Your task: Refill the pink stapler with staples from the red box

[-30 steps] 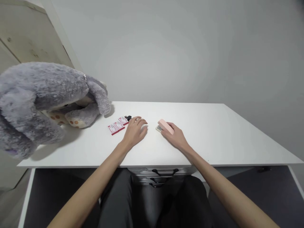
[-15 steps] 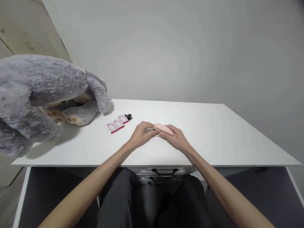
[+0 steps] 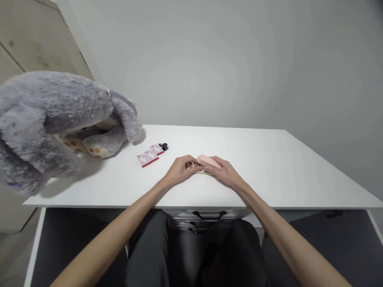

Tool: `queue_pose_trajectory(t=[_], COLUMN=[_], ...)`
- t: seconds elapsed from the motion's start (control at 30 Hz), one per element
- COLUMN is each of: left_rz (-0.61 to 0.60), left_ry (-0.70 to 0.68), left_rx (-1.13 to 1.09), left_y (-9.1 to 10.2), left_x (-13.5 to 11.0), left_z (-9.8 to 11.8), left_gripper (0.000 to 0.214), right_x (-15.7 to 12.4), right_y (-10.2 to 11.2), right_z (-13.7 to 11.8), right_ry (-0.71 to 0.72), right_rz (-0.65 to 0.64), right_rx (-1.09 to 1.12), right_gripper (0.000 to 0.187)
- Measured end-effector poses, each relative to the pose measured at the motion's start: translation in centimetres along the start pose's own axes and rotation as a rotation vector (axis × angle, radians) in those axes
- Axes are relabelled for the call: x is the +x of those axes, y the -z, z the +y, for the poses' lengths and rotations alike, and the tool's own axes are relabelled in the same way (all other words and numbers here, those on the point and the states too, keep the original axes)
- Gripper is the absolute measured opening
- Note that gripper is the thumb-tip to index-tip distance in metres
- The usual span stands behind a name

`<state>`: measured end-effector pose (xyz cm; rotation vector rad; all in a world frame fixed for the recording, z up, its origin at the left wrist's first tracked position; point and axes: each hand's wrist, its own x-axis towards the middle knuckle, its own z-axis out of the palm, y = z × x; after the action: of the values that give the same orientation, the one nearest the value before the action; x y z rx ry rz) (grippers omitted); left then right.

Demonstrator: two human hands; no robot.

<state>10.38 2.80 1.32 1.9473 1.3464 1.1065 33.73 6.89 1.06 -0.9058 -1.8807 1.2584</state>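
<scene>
A pink stapler (image 3: 209,161) is in my right hand (image 3: 225,171), whose fingers and thumb wrap round its body just above the table. Under it a pale, flat strip (image 3: 203,172) shows, perhaps the stapler's base. My left hand (image 3: 183,167) is curled at the stapler's left end, thumb and fingertips meeting close to the pale strip. What those fingertips pinch is too small and too covered to make out. To the left lie several small red-and-white boxes (image 3: 150,155) in a slanting row. A small black object (image 3: 164,146), which looks like a staple remover, touches the far end of that row.
A big grey plush toy (image 3: 66,107) takes up the left end of the white table (image 3: 269,171). A grey wall (image 3: 209,67) rises behind. Below the front edge are drawers with black handles (image 3: 209,215), near my legs.
The view has shifted slightly. My left fingers have lifted and arched, widening the gap beneath them at the stapler's end. The right hand keeps its hold, and the stapler's left end appears slightly raised.
</scene>
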Motion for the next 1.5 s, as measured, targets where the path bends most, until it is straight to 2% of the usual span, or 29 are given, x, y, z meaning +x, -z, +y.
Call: queue_pose_trajectory(t=[0.37,0.67,0.83,0.97,1.13,1.5], left_rz=[0.021,0.013,0.020,0.027,0.050,-0.016], left_ry=[0.068,0.045,0.080,-0.014,-0.169,-0.321], left_rx=[-0.014,0.007,-0.029,-0.008,0.073,0.280], left_y=[-1.4,-3.2,-3.4,-3.3,-3.3,-3.7], left_x=[0.6,1.3,1.2,0.9,0.9,0.7], left_z=[0.5,1.3,2.2,2.5,2.1,2.4], left_gripper=[0.028,0.021,0.032,0.021,0.020,0.014], right_x=[0.0,0.1,0.1,0.1,0.1,0.3], right_y=[0.9,1.5,1.4,1.4,1.4,1.4], right_z=[0.2,0.9,0.7,0.6,0.9,1.0], right_ry=[0.027,0.026,0.022,0.040,0.069,0.100], right_rz=[0.022,0.022,0.005,0.009,0.001,-0.058], right_rx=[0.048,0.136,0.161,0.154,0.128,0.174], right_gripper=[0.055,0.056,0.056,0.056,0.053,0.045])
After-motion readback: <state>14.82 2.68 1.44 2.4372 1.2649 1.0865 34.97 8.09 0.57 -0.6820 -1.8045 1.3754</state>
